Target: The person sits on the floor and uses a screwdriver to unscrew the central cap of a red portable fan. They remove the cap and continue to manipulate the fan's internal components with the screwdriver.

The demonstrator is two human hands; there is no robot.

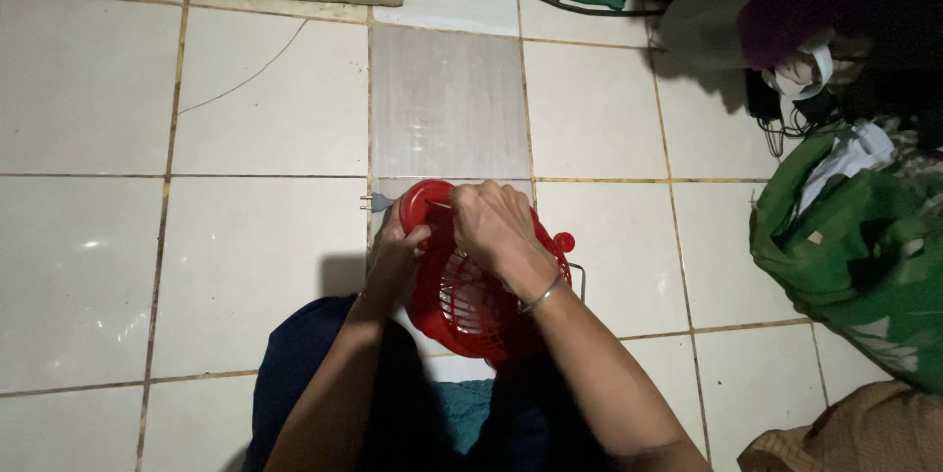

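Red plastic fan grille (471, 305) is sitting between both grips above the tiled floor (246, 236): left hand (398, 256) is clasping its rim, right hand (496, 222) is pinching closed on top.

Red fan guard (471, 295), centre frame: glossy moulded plastic grille. Bangle (543, 293) on wrist: thin bright metal. Floor tiles (246, 256): smooth glazed ceramic. Green bag (855, 246), right edge: slick plastic-looking sheet.
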